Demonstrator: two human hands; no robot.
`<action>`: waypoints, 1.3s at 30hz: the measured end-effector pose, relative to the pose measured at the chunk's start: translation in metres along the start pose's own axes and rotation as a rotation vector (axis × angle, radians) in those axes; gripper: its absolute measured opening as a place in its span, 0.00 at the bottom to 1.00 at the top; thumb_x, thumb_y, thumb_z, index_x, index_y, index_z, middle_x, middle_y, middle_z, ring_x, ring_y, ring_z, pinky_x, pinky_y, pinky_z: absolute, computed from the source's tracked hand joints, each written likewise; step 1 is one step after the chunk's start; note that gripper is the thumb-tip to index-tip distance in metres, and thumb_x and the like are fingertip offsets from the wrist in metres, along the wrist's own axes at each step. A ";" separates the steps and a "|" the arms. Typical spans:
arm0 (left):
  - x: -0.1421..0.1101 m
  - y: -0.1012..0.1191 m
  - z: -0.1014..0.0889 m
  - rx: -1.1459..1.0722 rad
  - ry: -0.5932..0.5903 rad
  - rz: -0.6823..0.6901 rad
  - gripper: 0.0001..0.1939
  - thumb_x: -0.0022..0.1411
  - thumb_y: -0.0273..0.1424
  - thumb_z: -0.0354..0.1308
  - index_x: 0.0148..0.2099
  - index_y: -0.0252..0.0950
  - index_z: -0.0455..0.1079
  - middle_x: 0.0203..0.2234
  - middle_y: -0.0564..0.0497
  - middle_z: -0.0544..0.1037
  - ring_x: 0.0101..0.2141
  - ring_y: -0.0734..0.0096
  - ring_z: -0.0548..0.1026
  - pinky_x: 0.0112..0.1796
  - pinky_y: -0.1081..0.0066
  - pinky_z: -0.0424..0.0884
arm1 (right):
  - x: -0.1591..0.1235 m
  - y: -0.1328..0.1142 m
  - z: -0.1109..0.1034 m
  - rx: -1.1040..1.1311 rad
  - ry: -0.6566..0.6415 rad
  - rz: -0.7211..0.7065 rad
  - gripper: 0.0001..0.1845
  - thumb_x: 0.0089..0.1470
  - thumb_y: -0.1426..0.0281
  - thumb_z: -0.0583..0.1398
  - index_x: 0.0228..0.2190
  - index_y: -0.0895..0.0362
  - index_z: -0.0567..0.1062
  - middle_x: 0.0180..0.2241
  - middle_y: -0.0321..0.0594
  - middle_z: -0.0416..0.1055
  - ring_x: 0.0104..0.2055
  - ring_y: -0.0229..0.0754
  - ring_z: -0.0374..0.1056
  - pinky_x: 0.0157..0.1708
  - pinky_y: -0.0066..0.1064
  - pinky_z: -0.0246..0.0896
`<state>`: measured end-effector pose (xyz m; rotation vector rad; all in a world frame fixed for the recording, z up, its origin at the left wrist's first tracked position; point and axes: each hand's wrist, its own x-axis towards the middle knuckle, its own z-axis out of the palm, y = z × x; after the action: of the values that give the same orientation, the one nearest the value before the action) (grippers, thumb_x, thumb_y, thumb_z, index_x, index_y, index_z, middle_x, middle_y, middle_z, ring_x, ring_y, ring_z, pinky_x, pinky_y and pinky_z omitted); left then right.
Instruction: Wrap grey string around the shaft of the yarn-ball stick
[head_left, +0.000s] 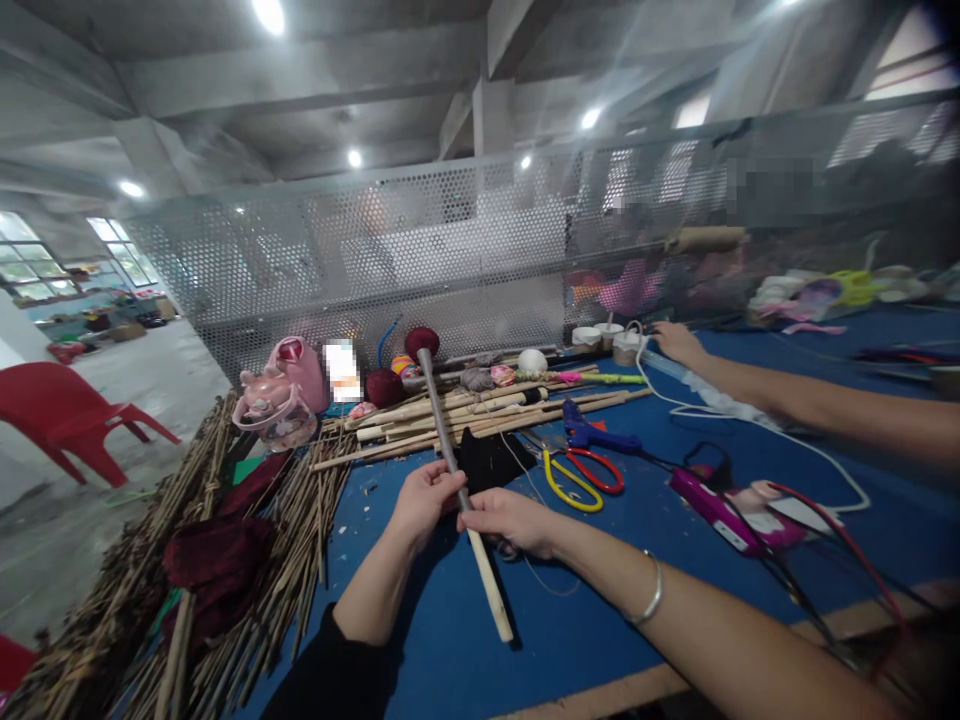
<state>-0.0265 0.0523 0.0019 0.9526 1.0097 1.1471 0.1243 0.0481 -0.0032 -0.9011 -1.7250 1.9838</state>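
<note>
A wooden stick (489, 588) slants across the middle of my view, with a dark red ball (421, 342) at its far end. Grey wrapping covers its upper shaft, while the near end is bare wood. My left hand (426, 500) pinches the shaft at the lower part of the wrapping. Just below, my right hand (514, 520) grips it between thumb and fingers where grey meets bare wood. A thin thread hangs near the right hand. Black cloth (491, 460) lies behind the hands, beside scissors (583, 478) with yellow and red handles.
A blue glue gun (600, 432) and a purple power strip (735, 512) with cables lie on the blue table (600, 640). Bundled twigs (300, 540) fill the left. Bare sticks (420, 425) lie behind. Another person's hand (679, 345) reaches in from the right.
</note>
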 end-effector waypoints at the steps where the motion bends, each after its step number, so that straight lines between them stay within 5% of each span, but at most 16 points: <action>1: 0.000 0.000 0.000 -0.023 -0.013 -0.021 0.16 0.42 0.33 0.63 0.33 0.31 0.67 0.21 0.53 0.70 0.20 0.79 0.67 0.24 0.77 0.64 | 0.000 0.000 -0.001 0.026 -0.021 0.014 0.14 0.48 0.59 0.55 0.28 0.59 0.66 0.14 0.25 0.47 0.12 0.26 0.40 0.10 0.20 0.36; 5: 0.000 -0.002 -0.002 -0.015 -0.012 -0.074 0.17 0.42 0.34 0.63 0.36 0.32 0.66 0.21 0.54 0.69 0.19 0.80 0.66 0.22 0.77 0.64 | 0.001 0.001 -0.002 -0.042 0.027 -0.008 0.13 0.45 0.62 0.58 0.23 0.60 0.64 0.13 0.25 0.47 0.12 0.26 0.40 0.10 0.20 0.34; 10: 0.000 0.001 -0.004 0.066 -0.007 0.025 0.15 0.40 0.33 0.64 0.30 0.30 0.67 0.13 0.60 0.62 0.13 0.85 0.59 0.17 0.81 0.57 | 0.000 -0.002 0.000 -0.061 0.073 0.009 0.14 0.45 0.61 0.58 0.21 0.59 0.62 0.13 0.25 0.47 0.12 0.26 0.40 0.09 0.21 0.33; 16: -0.004 0.006 -0.002 -0.116 -0.147 -0.103 0.19 0.43 0.30 0.63 0.39 0.32 0.66 0.29 0.46 0.73 0.27 0.73 0.72 0.28 0.74 0.67 | -0.003 -0.004 0.001 -0.004 -0.024 -0.030 0.16 0.44 0.61 0.59 0.20 0.60 0.62 0.13 0.25 0.45 0.14 0.26 0.38 0.12 0.21 0.32; 22: 0.000 -0.001 -0.002 0.020 -0.049 -0.007 0.18 0.41 0.32 0.64 0.35 0.29 0.66 0.16 0.56 0.67 0.16 0.83 0.64 0.20 0.79 0.62 | -0.001 -0.004 0.007 -0.096 0.120 -0.031 0.19 0.42 0.60 0.60 0.19 0.58 0.57 0.14 0.24 0.45 0.14 0.25 0.39 0.13 0.22 0.30; 28: -0.003 0.004 0.001 -0.073 -0.094 -0.049 0.18 0.42 0.33 0.63 0.37 0.31 0.66 0.29 0.46 0.73 0.27 0.72 0.72 0.27 0.74 0.67 | -0.005 -0.007 0.003 -0.011 -0.008 0.033 0.16 0.45 0.60 0.57 0.21 0.58 0.59 0.13 0.24 0.45 0.13 0.27 0.38 0.12 0.23 0.32; 35: -0.001 -0.004 0.001 -0.023 -0.038 -0.030 0.20 0.40 0.32 0.65 0.37 0.31 0.66 0.17 0.57 0.67 0.18 0.80 0.66 0.21 0.77 0.64 | -0.001 -0.002 0.005 -0.164 0.081 -0.009 0.22 0.42 0.59 0.60 0.17 0.58 0.55 0.14 0.25 0.44 0.15 0.25 0.38 0.13 0.23 0.30; 39: 0.001 -0.002 0.000 -0.065 -0.050 -0.069 0.20 0.42 0.31 0.64 0.39 0.32 0.66 0.21 0.54 0.70 0.21 0.78 0.69 0.24 0.76 0.66 | -0.005 -0.006 -0.001 -0.058 -0.046 0.014 0.17 0.44 0.59 0.59 0.21 0.59 0.62 0.14 0.25 0.46 0.13 0.26 0.39 0.11 0.22 0.33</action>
<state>-0.0258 0.0526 -0.0001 0.8843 0.9521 1.0873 0.1279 0.0473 0.0039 -0.8949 -1.8145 1.9876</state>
